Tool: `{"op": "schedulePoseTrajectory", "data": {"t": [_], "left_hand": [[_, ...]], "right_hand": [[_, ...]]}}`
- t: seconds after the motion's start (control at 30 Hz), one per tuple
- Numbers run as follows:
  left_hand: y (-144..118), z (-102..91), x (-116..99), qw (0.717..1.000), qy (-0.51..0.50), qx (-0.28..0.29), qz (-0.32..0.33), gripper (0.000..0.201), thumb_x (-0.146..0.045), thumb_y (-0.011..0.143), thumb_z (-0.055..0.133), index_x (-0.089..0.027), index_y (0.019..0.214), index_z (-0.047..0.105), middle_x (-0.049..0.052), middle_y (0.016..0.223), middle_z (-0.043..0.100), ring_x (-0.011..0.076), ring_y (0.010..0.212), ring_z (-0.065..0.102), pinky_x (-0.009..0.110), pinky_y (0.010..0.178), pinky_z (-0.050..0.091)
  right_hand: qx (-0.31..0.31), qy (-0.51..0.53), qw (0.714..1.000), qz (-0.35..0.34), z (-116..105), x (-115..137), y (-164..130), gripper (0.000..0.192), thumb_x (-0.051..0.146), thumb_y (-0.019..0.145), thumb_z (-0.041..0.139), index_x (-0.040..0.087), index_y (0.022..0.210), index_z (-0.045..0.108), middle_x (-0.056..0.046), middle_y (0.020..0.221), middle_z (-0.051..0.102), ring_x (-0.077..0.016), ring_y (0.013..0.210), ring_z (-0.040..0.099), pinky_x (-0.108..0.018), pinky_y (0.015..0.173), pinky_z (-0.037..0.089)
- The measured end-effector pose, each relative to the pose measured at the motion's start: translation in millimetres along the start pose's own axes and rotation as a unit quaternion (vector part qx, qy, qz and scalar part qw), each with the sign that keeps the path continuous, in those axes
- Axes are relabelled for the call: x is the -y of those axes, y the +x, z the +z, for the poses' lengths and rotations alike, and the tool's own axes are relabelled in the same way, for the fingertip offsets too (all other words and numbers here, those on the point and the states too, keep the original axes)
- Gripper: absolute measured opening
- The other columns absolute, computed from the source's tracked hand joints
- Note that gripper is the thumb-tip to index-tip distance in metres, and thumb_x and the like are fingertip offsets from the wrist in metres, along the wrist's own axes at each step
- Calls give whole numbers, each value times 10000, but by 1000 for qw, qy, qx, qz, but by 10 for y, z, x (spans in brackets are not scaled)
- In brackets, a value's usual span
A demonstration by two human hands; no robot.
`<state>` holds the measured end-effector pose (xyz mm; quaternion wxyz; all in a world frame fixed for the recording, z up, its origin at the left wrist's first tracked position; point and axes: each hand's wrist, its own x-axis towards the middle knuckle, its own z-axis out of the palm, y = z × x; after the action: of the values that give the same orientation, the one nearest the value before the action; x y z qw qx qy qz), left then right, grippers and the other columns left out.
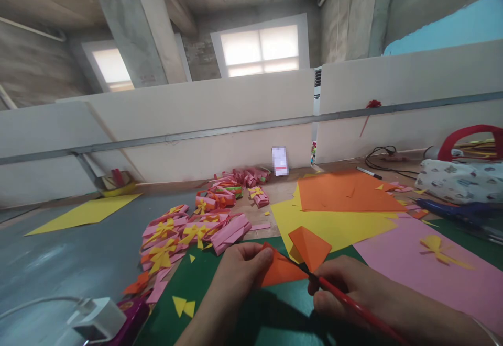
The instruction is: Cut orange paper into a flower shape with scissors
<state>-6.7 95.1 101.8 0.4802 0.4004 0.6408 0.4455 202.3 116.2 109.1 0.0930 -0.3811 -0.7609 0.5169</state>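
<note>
My left hand (245,267) pinches the left corner of a folded piece of orange paper (285,272) between thumb and fingers, just above the green mat (208,272). My right hand (346,288) is closed around a slim red-handled tool (353,307). Its dark, thin front end lies along the orange paper's edge; whether it is a knife or scissors I cannot tell. An upright orange flap (310,249) rises behind the tool's tip. Beyond my hands lie a yellow sheet (330,231) and a larger orange sheet (346,191). A pink sheet (424,267) is to the right.
Several pink paper bundles with yellow bows (196,231) are heaped at left. A phone (280,162) leans against the white partition (236,100). At right are a dark blue tool (451,210) and a patterned pouch (459,181). A white charger (98,320) sits at front left.
</note>
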Motion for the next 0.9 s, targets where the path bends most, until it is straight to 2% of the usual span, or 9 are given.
{"op": "schedulePoseTrajectory", "data": {"t": [0.17,0.5,0.67,0.9], "left_hand": [[8,-9,9,1000,9,14,2,241,-375,672,676,-141,622,643,-48,446,457,50,383,288,192,400,162],[-37,18,-14,999,43,4,-1,229,-370,717,616,-161,622,609,-58,403,411,53,340,232,215,371,85],[-34,9,-10,999,32,16,10,244,-368,718,625,-159,596,596,-64,412,397,46,359,226,210,393,94],[-26,17,-8,999,30,16,11,221,-342,697,641,-150,589,622,-45,439,433,59,400,273,209,414,134]], "right_hand": [[-4,19,1000,-4,25,-10,12,289,318,803,535,191,611,360,61,581,290,-74,516,251,-215,421,165],[-14,19,1000,9,38,-21,42,290,320,756,574,187,590,378,63,555,292,-69,503,273,-207,412,165],[-24,5,999,30,28,33,37,281,289,701,616,180,556,401,60,542,310,-70,497,305,-207,418,175],[-26,-21,999,7,39,-30,51,304,350,762,572,188,587,383,56,571,298,-83,531,285,-208,424,188]]}}
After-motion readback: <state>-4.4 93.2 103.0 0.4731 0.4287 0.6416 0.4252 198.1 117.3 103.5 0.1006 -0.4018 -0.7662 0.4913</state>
